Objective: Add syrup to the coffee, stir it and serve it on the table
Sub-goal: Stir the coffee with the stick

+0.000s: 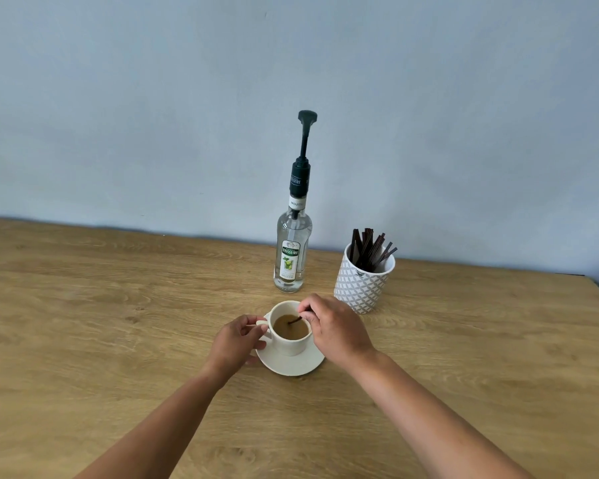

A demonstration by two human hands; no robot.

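Note:
A white cup (pixel 289 345) of light brown coffee (pixel 291 329) stands on a white saucer (pixel 293 366) in the middle of the wooden table. My left hand (pixel 234 342) pinches the cup's handle on its left side. My right hand (pixel 336 328) hovers over the cup's right rim and pinches a dark stirrer (pixel 294 320), whose lower end dips into the coffee. Behind the cup stands a clear syrup bottle (pixel 291 252) with a tall dark pump on top; neither hand touches it.
A white patterned pot (pixel 362 288) holding several dark stirrers stands right of the bottle, close behind my right hand. The wooden table (pixel 118 305) runs back to a pale blue wall; its right corner shows at the far right.

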